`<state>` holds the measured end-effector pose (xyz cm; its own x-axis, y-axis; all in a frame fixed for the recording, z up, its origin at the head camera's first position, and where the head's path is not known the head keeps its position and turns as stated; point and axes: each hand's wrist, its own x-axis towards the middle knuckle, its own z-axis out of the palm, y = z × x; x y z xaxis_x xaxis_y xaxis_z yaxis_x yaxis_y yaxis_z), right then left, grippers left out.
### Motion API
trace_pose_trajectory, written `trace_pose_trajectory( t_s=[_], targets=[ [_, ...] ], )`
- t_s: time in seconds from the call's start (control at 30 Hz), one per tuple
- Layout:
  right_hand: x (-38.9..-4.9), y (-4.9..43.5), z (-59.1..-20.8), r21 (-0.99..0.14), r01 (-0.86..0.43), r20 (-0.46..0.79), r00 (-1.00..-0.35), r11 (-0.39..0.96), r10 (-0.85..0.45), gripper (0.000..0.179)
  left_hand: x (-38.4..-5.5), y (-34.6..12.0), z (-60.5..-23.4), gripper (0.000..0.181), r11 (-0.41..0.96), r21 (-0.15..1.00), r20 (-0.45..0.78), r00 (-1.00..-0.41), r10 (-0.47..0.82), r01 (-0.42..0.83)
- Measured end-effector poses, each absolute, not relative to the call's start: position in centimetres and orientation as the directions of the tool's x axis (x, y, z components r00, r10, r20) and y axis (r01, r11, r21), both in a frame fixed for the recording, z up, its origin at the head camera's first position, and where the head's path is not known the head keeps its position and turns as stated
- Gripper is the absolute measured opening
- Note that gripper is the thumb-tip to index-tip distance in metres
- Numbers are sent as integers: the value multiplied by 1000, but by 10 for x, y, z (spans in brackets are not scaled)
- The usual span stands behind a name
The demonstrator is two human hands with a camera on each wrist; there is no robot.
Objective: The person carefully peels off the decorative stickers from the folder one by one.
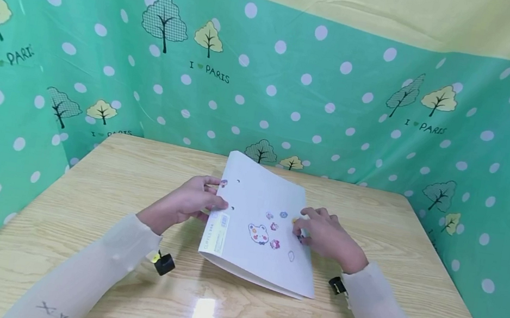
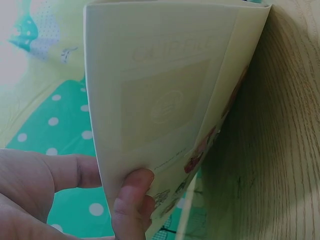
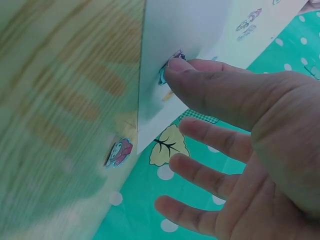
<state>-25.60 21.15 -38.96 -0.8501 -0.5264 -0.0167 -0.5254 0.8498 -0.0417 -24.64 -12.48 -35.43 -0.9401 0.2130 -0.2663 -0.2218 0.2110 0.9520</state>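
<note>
A white clip file folder (image 1: 255, 192) with cartoon stickers on its cover stands slanted over the table, its lower edge parted a little. My left hand (image 1: 192, 197) grips the spine side, thumb on the front and fingers behind; in the left wrist view the thumb (image 2: 131, 200) presses near the printed spine label. At the opposite edge is my right hand (image 1: 325, 235). Its thumb and index finger pinch a small cartoon sticker (image 3: 162, 76) against the cover, while the other fingers spread loosely. A bear sticker (image 1: 258, 234) sits mid-cover with several smaller ones around it.
Light wood-grain table (image 1: 134, 174) lies beneath, with bright glare near its front. Green dotted cloth (image 1: 294, 93) hangs behind and at both sides. In the right wrist view, a pink cartoon sticker (image 3: 119, 152) shows just beside the folder's edge. Small black cameras (image 1: 164, 264) hang at both wrists.
</note>
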Motion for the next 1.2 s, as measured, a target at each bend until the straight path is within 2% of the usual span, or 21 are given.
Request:
trace_pose_trajectory(
  t_s=[0.4,0.6,0.87,1.2],
  targets=[
    [-255,212,-390,-14,-533,-12,-846,846,-533,20,-246,-125,-356,70,212,953,-262,-942,210,-218],
    [-254,210,-388,-45,-491,16,-871,870,-491,21,-247,-124,-356,69,213,951,-268,-942,202,-225],
    [-256,209,-387,-66,-496,9,-868,866,-496,17,-247,-124,-355,70,207,952,-266,-942,203,-225],
    [-255,211,-389,-90,-504,-1,-862,859,-507,22,-247,-124,-356,69,205,952,-268,-942,203,-227]
  ],
)
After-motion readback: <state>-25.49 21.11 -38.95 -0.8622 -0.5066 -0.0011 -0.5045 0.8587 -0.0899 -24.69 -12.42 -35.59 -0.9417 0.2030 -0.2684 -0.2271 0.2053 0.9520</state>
